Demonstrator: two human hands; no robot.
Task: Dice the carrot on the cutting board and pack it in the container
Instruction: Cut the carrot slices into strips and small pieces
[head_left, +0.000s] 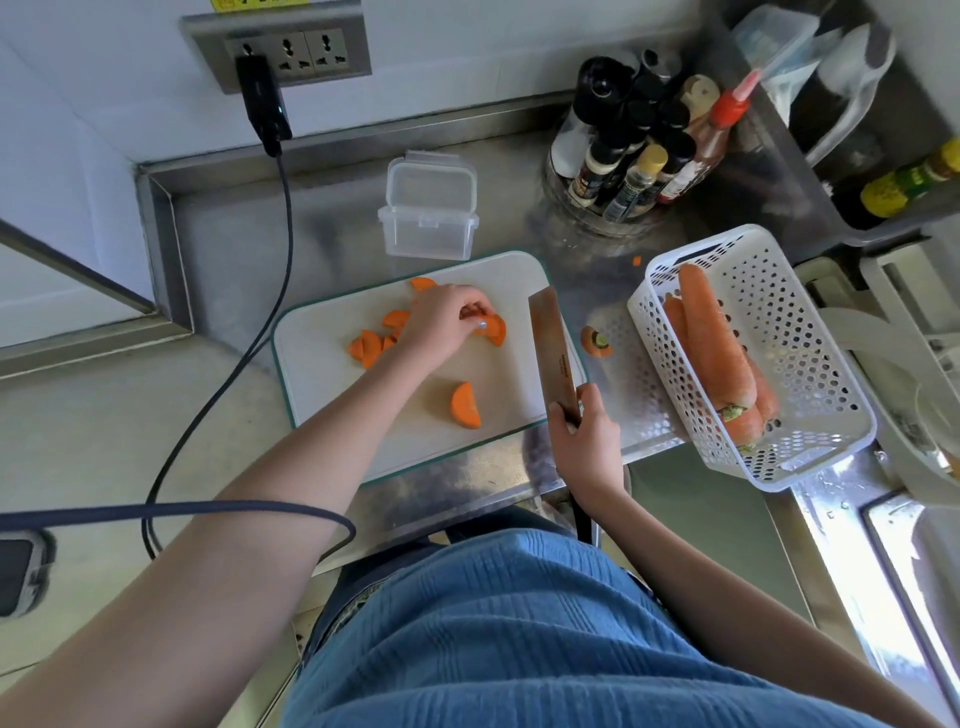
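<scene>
A white cutting board (488, 374) lies on the steel counter. Several half-round carrot slices (370, 347) are scattered on its far left part, and one thicker half-round carrot chunk (466, 406) lies alone nearer to me. My left hand (444, 322) reaches over the slices and pinches carrot pieces (493, 328) with curled fingertips. My right hand (587, 441) grips the handle of a cleaver (553, 348), whose blade stands on edge along the board's right side. An empty clear plastic container (428, 221) sits just behind the board, its lid hinged back.
A white perforated basket (810, 364) at right holds whole carrots (714, 338). A cut carrot top (596, 342) lies between board and basket. Sauce bottles (639, 150) stand behind. A black cable (260, 332) runs from the wall socket across the left counter.
</scene>
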